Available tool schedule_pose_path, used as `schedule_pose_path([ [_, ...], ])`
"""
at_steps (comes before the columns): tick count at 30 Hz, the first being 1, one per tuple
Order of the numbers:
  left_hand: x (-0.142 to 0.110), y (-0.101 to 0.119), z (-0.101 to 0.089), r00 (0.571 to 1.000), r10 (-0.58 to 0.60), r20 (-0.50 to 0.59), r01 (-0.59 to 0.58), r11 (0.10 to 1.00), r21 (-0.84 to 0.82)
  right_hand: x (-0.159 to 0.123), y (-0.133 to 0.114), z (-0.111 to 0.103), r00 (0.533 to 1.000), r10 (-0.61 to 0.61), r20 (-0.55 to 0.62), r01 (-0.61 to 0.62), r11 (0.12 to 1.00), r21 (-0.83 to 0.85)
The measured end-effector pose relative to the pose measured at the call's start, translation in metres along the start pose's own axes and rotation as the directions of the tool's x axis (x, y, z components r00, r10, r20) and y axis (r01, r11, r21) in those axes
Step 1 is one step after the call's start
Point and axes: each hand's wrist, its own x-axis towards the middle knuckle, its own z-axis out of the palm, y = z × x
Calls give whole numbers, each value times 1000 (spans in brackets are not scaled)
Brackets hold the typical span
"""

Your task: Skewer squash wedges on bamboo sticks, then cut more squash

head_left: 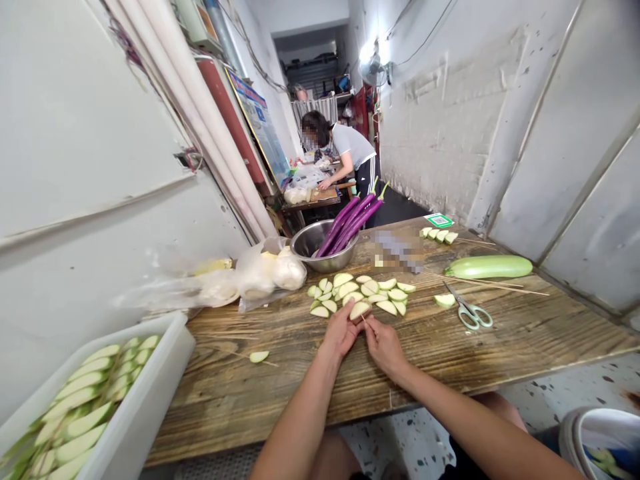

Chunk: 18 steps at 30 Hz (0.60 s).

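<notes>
Between the fingers of my left hand is a pale green-edged zucchini slice, held by its edge just above the wooden table. My right hand pinches a thin wooden skewer whose tip meets the slice; I cannot tell how deep it goes. Just beyond both hands lies a spread of cut zucchini slices. To the right, a whole zucchini rests near loose skewers, a cut zucchini piece and green-handled scissors. A skewered row of slices lies farther back.
A white bin of skewered slices stands at left. Behind the slices are a metal bowl with purple eggplants and plastic bags. One slice lies by skewers at left. Another person works at a table beyond.
</notes>
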Motion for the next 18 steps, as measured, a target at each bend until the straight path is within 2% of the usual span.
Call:
schedule_pose_path([
  [3,0,7,0,997,64,-35,-65,998,-11,0,-2,-1,1000,-8,25,8,1000,20],
  [9,0,10,0,996,63,-67,-65,997,-33,-1,-3,-2,994,-27,104,29,999,-23],
  [18,2,7,-3,998,57,-40,-59,997,-49,-2,1,1,996,-40,82,40,999,1],
])
